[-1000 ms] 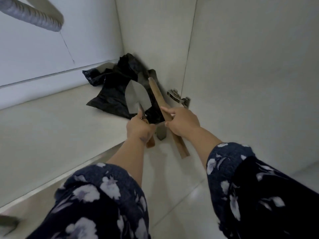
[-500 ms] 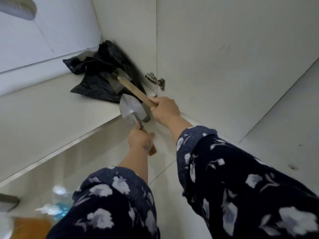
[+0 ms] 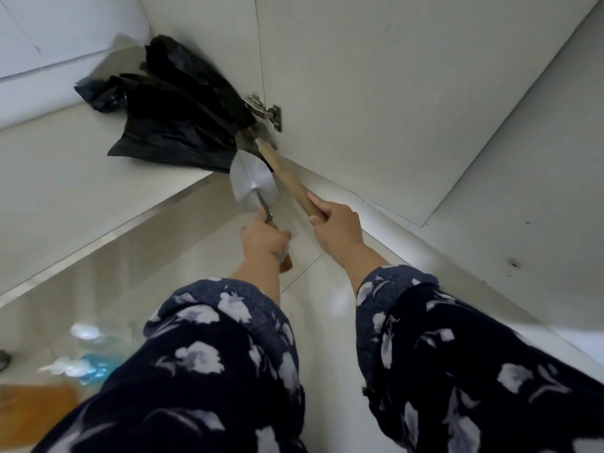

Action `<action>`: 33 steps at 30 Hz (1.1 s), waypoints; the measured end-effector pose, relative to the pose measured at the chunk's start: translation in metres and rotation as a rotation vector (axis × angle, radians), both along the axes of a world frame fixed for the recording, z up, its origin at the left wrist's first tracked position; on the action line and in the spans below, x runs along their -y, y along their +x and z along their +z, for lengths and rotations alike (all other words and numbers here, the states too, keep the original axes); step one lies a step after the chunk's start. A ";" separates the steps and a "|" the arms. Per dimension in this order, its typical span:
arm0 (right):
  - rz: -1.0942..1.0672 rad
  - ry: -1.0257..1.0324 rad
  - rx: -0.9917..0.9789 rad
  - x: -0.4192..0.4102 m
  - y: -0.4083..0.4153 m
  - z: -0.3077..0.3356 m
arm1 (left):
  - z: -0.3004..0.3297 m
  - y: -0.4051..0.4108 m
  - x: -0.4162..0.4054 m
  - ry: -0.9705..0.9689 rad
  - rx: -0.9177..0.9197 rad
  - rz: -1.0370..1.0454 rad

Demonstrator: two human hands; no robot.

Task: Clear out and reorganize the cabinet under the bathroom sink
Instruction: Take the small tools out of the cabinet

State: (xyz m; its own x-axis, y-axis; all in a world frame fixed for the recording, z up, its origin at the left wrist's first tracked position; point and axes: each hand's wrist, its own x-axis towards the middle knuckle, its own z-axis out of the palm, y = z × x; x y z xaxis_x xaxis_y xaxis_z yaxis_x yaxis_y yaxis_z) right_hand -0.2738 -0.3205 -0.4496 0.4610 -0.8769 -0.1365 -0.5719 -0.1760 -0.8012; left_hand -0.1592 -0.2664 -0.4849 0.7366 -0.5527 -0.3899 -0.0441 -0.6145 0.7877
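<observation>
I am kneeling at the open cabinet, looking at its pale shelf (image 3: pixel 65 178), which is meeting white walls at the back and right. A crumpled black plastic bag (image 3: pixel 173 119) is lying in the far right corner of the shelf, its front edge reaching nearly to the shelf lip. Just beside it a metal door hinge (image 3: pixel 266 111) is sitting on the side panel, with the open cabinet door (image 3: pixel 392 93) swinging out to the right. Below the shelf lip the glossy tiled floor (image 3: pixel 313 289) is lying open between my arms; at lower left blurred items, something blue and something orange, are resting on the floor.

My left hand (image 3: pixel 266 240) is curling tightly around the wooden grip of a small metal trowel (image 3: pixel 253 181), whose blade is hanging over the shelf's front edge. My right hand (image 3: pixel 338 225) is wrapping around the wooden handle of a hammer (image 3: pixel 287 178); its head is lying at the shelf corner, touching the bag below the hinge.

Compared with half a second ago, both tools are sitting further out toward me, and the hammer head is now uncovered at the bag's edge rather than lying on top of the bag
</observation>
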 end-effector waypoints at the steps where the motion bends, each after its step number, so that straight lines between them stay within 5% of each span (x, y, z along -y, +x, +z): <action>1: -0.022 0.018 0.013 -0.001 -0.008 -0.004 | -0.005 -0.006 0.001 0.010 0.003 -0.015; 20: -0.444 0.192 0.033 -0.033 -0.127 -0.160 | -0.143 -0.118 0.012 0.100 -0.120 -0.242; 33: -0.361 0.281 -0.207 -0.022 -0.137 -0.199 | -0.181 -0.141 0.027 0.175 -0.089 -0.427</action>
State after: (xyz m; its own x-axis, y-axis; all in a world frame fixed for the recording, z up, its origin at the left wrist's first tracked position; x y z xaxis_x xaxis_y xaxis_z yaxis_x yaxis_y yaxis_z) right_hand -0.4112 -0.2989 -0.6483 0.0730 -0.8915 -0.4472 -0.7086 0.2692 -0.6523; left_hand -0.2998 -0.2936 -0.6657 0.4175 -0.7194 -0.5552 -0.2589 -0.6798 0.6862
